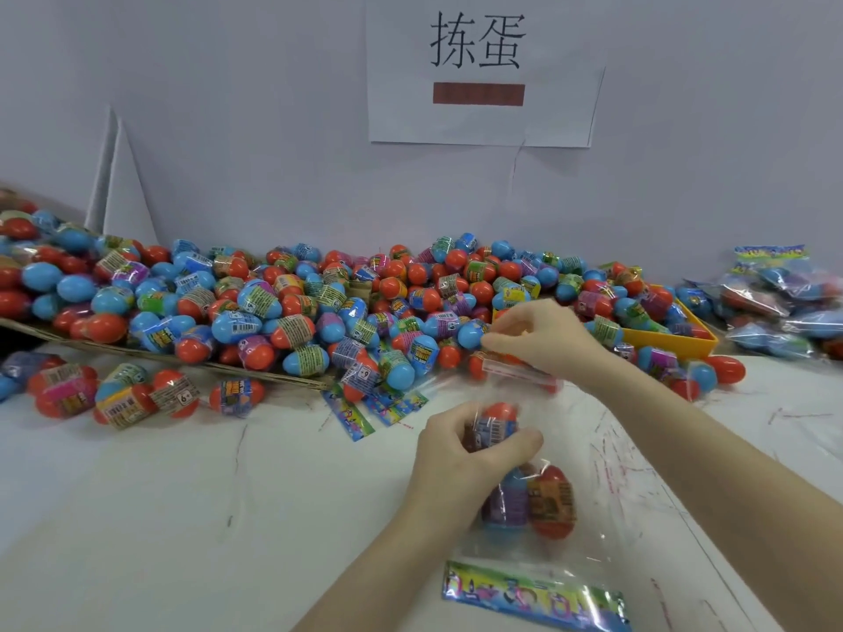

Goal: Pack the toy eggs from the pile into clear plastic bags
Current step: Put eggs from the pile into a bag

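- The clear bag (538, 531) lies flat on the white table (159, 517), its printed header card (533, 595) at the near end and its mouth pointing away, toward the pile of eggs (273, 303).
- Two eggs (529, 499) already sit side by side low in the bag, long axes running along the bag's length.
- The left hand (460, 444) grips a third egg (495, 426), fingers curled round it through the plastic, red tip pointing toward the pile; it sits just beyond the two packed ones.
- The right hand (543, 335) pinches the far edge of the bag, holding the mouth up near the pile's front edge.
- The pile is just beyond the right hand, so that hand is nearer for the next egg, though it would have to let go of the bag.
- Judging from this, the held egg needs sliding toward the header end, along the bag's long axis.
- Filled bags (775, 303) lie at the far right.
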